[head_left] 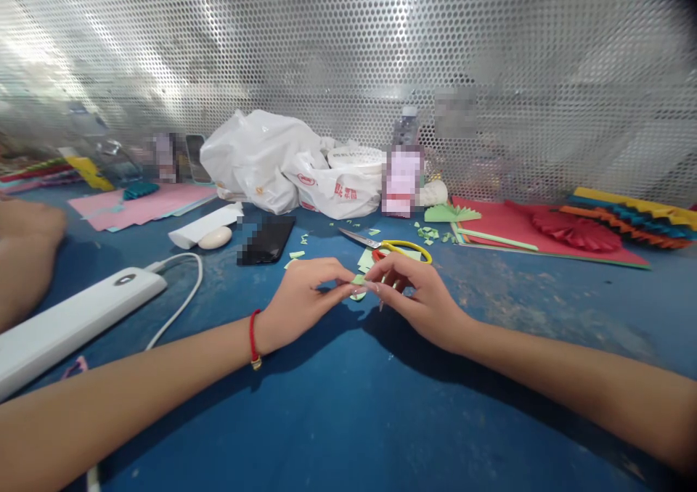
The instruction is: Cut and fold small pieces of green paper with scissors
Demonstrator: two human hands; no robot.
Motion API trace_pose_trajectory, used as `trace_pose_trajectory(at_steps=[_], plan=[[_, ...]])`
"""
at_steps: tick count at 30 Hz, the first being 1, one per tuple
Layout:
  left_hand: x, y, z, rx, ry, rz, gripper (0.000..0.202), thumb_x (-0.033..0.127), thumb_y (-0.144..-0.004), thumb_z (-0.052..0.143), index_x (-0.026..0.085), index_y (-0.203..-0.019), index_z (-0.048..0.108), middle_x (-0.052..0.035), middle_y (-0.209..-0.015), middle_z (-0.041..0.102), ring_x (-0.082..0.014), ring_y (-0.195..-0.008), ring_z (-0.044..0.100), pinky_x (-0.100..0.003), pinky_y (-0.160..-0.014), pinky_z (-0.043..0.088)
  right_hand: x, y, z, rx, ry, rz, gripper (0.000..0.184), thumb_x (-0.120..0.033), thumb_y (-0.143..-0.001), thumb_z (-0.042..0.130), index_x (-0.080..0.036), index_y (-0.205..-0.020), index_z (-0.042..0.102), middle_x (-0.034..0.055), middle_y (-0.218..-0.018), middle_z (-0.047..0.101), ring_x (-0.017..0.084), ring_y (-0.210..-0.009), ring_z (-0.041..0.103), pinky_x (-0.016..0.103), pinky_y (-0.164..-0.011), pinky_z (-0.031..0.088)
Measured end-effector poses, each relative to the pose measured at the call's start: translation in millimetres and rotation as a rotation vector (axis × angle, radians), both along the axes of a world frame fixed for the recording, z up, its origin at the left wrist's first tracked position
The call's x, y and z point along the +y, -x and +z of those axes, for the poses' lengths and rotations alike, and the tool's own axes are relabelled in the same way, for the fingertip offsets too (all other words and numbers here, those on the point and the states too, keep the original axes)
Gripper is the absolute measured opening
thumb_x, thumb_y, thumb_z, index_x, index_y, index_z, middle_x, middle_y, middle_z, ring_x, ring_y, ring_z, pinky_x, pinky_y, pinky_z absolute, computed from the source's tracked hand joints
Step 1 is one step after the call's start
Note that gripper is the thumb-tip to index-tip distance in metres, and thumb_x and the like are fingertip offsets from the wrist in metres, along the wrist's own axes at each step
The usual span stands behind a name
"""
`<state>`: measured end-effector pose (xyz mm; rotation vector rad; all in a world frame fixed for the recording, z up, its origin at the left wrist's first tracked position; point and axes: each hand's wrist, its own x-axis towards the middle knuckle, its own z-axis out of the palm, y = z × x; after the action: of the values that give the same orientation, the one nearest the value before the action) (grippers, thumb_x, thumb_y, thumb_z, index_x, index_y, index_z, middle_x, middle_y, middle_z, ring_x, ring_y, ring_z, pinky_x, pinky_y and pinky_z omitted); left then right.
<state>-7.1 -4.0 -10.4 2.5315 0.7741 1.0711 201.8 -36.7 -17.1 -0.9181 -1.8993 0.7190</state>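
Both of my hands meet over the middle of the blue table (348,405). My left hand (302,300), with a red cord bracelet at the wrist, pinches a small light green paper piece (358,281) from the left. My right hand (417,296) pinches the same piece from the right, fingers curled. Just behind my hands lie yellow-handled scissors (389,246) on another green paper scrap (366,260), with several tiny green cuttings scattered around.
A black phone (266,239), a white power bank (65,321) with a cable, a white plastic bag (277,160), pink paper sheets (141,205), a red sheet with a folded red fan (571,229) and stacked coloured pleated paper (637,220) lie around. Another person's arm (25,252) rests at far left. A perforated metal wall stands behind.
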Motion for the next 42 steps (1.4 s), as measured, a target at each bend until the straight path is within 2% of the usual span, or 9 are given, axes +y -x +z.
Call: trace_pose_trajectory(at_steps=[4, 9, 14, 18, 24, 29, 37, 42], plan=[[-2, -1, 1.5, 0.003, 0.026, -0.016, 0.016, 0.029, -0.089, 0.063, 0.017, -0.083, 0.072, -0.0008, -0.073, 0.069, -0.0102, -0.064, 0.061, -0.02, -0.062, 0.044, 2, 0, 0.5, 0.009, 0.032, 0.006, 0.009, -0.026, -0.092, 0.059, -0.019, -0.09, 0.064, 0.0001, -0.081, 0.062, 0.01, -0.065, 0.058, 0.022, -0.057, 0.046], [-7, -3, 5.5, -0.044, 0.089, -0.022, 0.016, 0.032, -0.081, 0.072, 0.016, -0.08, 0.071, -0.0003, -0.069, 0.067, -0.011, -0.062, 0.06, -0.022, -0.062, 0.046, 2, 0, 1.3, 0.027, 0.059, -0.018, 0.008, -0.026, -0.09, 0.061, -0.019, -0.087, 0.064, 0.0003, -0.079, 0.063, 0.01, -0.062, 0.058, 0.022, -0.056, 0.046], [-3, -3, 9.7, -0.067, 0.332, -0.073, 0.023, 0.03, -0.089, 0.058, 0.015, -0.079, 0.072, -0.0027, -0.073, 0.07, -0.0121, -0.066, 0.062, -0.022, -0.064, 0.048, 1, 1, 2.7, 0.037, 0.069, -0.035, 0.009, -0.026, -0.089, 0.061, -0.018, -0.087, 0.064, 0.0001, -0.076, 0.062, 0.01, -0.059, 0.057, 0.023, -0.054, 0.046], [4, -2, 8.7, -0.109, 0.543, -0.128, 0.021, 0.029, -0.087, 0.06, 0.013, -0.079, 0.071, -0.0039, -0.072, 0.071, -0.0134, -0.067, 0.064, -0.024, -0.065, 0.051, 0, 1, 2.1, 0.027, 0.041, -0.047, 0.009, -0.027, -0.089, 0.062, -0.019, -0.087, 0.065, 0.0001, -0.074, 0.063, 0.01, -0.059, 0.057, 0.023, -0.053, 0.045], [8, -3, 3.4, -0.153, 0.69, -0.195, 0.015, 0.026, -0.083, 0.062, 0.013, -0.079, 0.07, -0.0042, -0.07, 0.072, -0.0136, -0.065, 0.066, -0.025, -0.066, 0.055, 1, 2, 0.1, 0.03, 0.021, -0.061, 0.007, -0.024, -0.089, 0.061, -0.02, -0.087, 0.065, 0.0001, -0.074, 0.063, 0.011, -0.06, 0.057, 0.023, -0.054, 0.047], [8, -3, 3.5, -0.191, 0.786, -0.19, 0.012, 0.022, -0.081, 0.064, 0.013, -0.074, 0.068, -0.0029, -0.066, 0.071, -0.0139, -0.064, 0.068, -0.024, -0.066, 0.055, 1, 2, 0.1, 0.027, 0.018, -0.067, 0.007, -0.024, -0.089, 0.061, -0.02, -0.085, 0.065, 0.0001, -0.073, 0.063, 0.011, -0.058, 0.057, 0.024, -0.052, 0.047], [7, -2, 1.1, -0.224, 0.783, -0.192, 0.005, 0.015, -0.075, 0.063, 0.013, -0.071, 0.065, -0.0007, -0.067, 0.068, -0.0097, -0.06, 0.061, -0.02, -0.061, 0.05, 6, 2, -2.1, 0.017, 0.115, -0.034, 0.011, -0.031, -0.087, 0.063, -0.021, -0.084, 0.065, -0.0005, -0.069, 0.062, 0.012, -0.056, 0.059, 0.023, -0.05, 0.046], [6, 0, 1.9, -0.137, 0.726, -0.177, 0.006, 0.014, -0.074, 0.058, 0.013, -0.071, 0.063, -0.0007, -0.064, 0.065, -0.0104, -0.058, 0.059, -0.021, -0.059, 0.047, 8, 1, -5.7, 0.006, 0.164, 0.009, 0.013, -0.034, -0.088, 0.062, -0.021, -0.085, 0.064, -0.0004, -0.07, 0.062, 0.012, -0.055, 0.06, 0.022, -0.048, 0.045]])
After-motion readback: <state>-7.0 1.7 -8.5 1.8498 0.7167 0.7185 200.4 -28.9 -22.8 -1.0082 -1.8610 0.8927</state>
